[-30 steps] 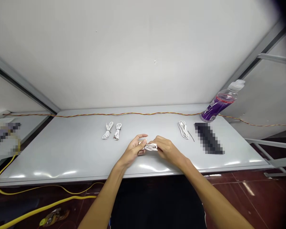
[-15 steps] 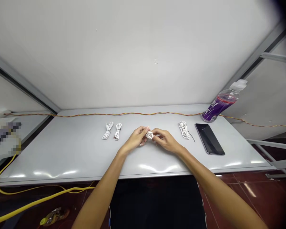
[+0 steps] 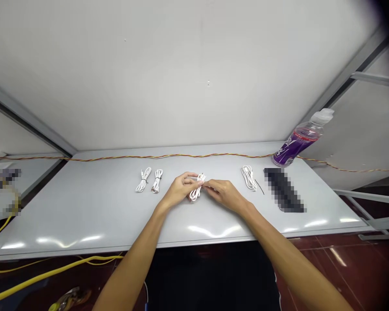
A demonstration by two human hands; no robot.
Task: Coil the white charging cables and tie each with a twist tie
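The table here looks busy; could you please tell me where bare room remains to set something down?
The table is bare left of the white cable coils and along its front edge. Mid-table is crowded, where the left hand and right hand hold a white cable.

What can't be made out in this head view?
Head view:
White cable bundle: middle hidden by the left hand and right hand.
Dark flat slab: pixelated, kind unknown.
Pixelated object at left edge: cut off by the frame.
Purple plastic bottle: label too small to read.

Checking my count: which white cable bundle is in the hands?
The white cable bundle between the left hand and right hand; the other three bundles lie on the table.
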